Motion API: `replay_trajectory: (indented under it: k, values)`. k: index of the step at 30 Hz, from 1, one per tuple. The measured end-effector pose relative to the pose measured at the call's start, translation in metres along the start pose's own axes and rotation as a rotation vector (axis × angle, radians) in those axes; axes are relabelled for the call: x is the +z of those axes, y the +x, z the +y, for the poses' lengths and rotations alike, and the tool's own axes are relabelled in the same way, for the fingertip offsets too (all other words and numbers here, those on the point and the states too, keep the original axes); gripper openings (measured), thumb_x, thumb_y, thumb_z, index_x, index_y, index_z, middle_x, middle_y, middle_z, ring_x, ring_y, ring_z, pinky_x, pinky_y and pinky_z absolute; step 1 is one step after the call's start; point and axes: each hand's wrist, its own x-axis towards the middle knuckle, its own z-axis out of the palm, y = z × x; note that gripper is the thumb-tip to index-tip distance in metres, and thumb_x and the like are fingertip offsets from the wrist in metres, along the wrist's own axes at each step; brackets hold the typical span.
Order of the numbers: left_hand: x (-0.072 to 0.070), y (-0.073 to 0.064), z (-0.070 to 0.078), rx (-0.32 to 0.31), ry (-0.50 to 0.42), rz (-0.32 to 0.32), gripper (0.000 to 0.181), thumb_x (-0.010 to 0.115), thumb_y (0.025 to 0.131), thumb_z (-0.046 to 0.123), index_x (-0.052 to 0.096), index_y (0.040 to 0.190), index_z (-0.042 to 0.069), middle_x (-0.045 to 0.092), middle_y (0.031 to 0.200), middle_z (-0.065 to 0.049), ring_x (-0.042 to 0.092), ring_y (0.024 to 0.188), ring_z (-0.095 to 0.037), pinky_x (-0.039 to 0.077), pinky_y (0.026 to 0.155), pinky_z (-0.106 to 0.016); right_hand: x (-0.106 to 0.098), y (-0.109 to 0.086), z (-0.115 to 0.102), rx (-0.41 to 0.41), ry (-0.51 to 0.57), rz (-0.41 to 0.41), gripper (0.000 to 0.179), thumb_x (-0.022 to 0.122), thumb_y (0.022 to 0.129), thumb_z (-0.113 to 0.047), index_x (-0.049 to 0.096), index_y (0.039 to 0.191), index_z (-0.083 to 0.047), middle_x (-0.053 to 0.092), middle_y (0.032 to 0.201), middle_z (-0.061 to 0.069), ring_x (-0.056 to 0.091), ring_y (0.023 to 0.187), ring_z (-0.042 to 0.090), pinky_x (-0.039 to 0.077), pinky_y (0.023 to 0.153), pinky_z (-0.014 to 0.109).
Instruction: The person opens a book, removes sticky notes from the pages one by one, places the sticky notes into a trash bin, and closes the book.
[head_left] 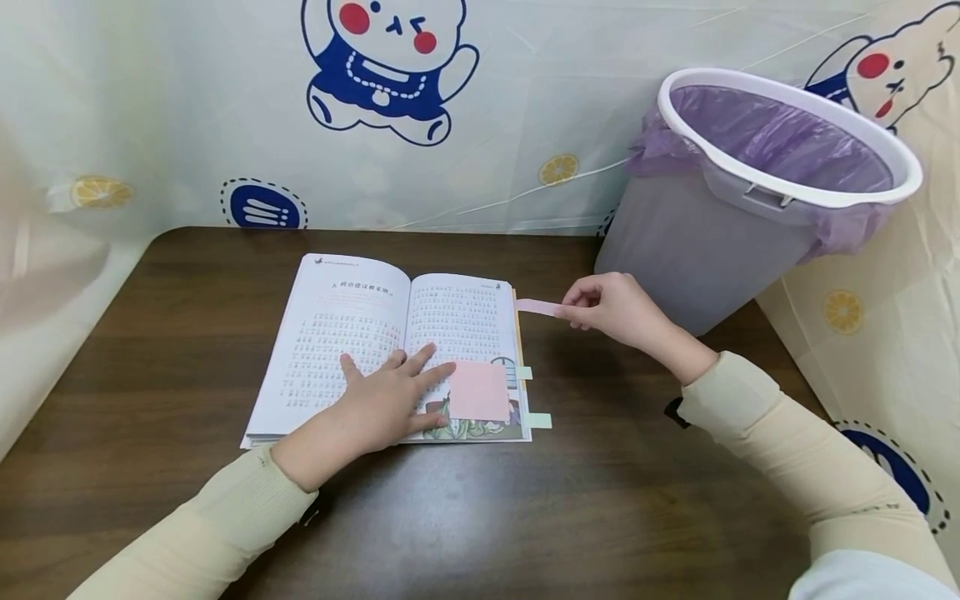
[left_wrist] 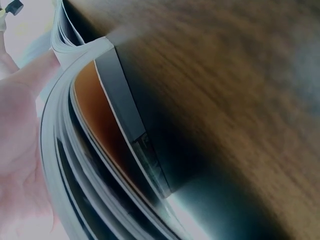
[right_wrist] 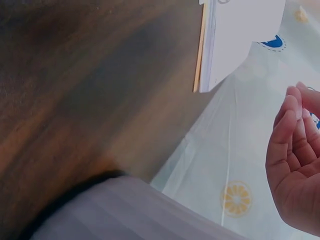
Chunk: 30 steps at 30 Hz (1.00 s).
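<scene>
Currently: right hand [head_left: 621, 312] pinching a narrow pink paper strip [head_left: 537, 307].
The strip's far end meets the right edge of the open, white-paged book [head_left: 450, 321]; left hand [head_left: 382, 402], fingers spread, rests on the pages beside a square pink note [head_left: 480, 392]. The book lies on the dark brown wooden surface [head_left: 450, 525].

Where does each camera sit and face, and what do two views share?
Head: head-worn, facing forward and down at an open white-paged book, a pale pink paper strip and the brown wooden table; left hand, right hand and beige sleeves show.
Left wrist: on that wrist, facing the book's page edges, table beyond; part of the left hand shows.
Right wrist: on that wrist, facing across the table to the book's corner and white printed sheet; the right hand shows.
Head and right wrist share the book and sheet.
</scene>
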Motion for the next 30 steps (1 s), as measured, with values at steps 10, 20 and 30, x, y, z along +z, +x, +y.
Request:
replay_trajectory:
  k: [10, 20, 30]
  values:
    - [-0.001, -0.001, 0.001, 0.001, -0.003, -0.005, 0.073, 0.069, 0.094, 0.055, 0.046, 0.156, 0.026, 0.034, 0.164, -0.013, 0.038, 0.142, -0.050, 0.008, 0.090, -0.093, -0.014, -0.002, -0.009, 0.007, -0.023, -0.030, 0.009, 0.076, 0.094, -0.012, 0.077, 0.093, -0.004, 0.070, 0.074, 0.004, 0.063, 0.069, 0.025, 0.046, 0.058, 0.028]
    - [0.000, 0.000, -0.002, -0.006, 0.000, -0.007, 0.073, 0.068, 0.094, 0.055, 0.045, 0.157, 0.026, 0.033, 0.164, -0.014, 0.037, 0.143, -0.050, 0.006, 0.090, -0.093, -0.032, -0.002, -0.021, -0.023, -0.065, -0.018, 0.010, 0.074, 0.096, -0.014, 0.078, 0.094, -0.005, 0.071, 0.075, 0.003, 0.065, 0.069, 0.019, 0.046, 0.059, 0.027]
    - [-0.001, 0.001, 0.000, -0.007, 0.000, -0.017, 0.072, 0.068, 0.094, 0.054, 0.045, 0.157, 0.026, 0.032, 0.165, -0.014, 0.037, 0.143, -0.050, 0.006, 0.091, -0.093, -0.048, -0.007, -0.030, -0.038, -0.065, 0.100, 0.010, 0.073, 0.096, -0.012, 0.079, 0.096, -0.004, 0.073, 0.074, 0.002, 0.067, 0.069, 0.018, 0.049, 0.062, 0.022]
